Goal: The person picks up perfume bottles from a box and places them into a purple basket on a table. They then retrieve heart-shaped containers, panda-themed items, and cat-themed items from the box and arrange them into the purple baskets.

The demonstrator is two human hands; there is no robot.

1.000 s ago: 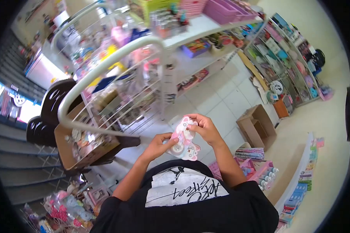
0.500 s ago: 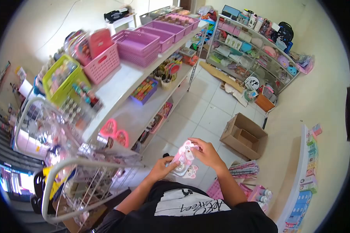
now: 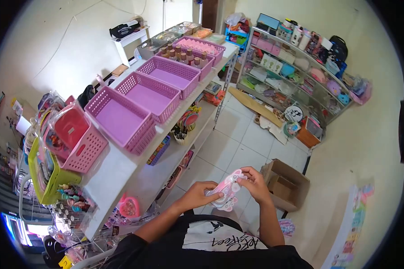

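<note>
A pink and white item with animal-ear shapes [image 3: 227, 190], perhaps in clear plastic, is held between both hands in front of my chest. I cannot make out exactly what it is. My left hand [image 3: 199, 195] closes on its left side, the thumb lying across the front. At its upper right edge, my right hand [image 3: 256, 184] pinches it with thumb and fingers. The lower part, with another pair of ears, hangs below my fingers.
Purple baskets [image 3: 116, 117] line the shelf top at left, one holding bottles [image 3: 184, 57]. Nearer stand a pink basket [image 3: 86, 148] and a lime green basket [image 3: 42, 172]. An open cardboard box [image 3: 286, 184] sits on the tiled floor, with a glass cabinet [image 3: 292, 67] behind.
My view has shifted toward the shelf, bringing the purple baskets nearer. Both hands and the pink item sit slightly further right, and the item is turned more on its side.
</note>
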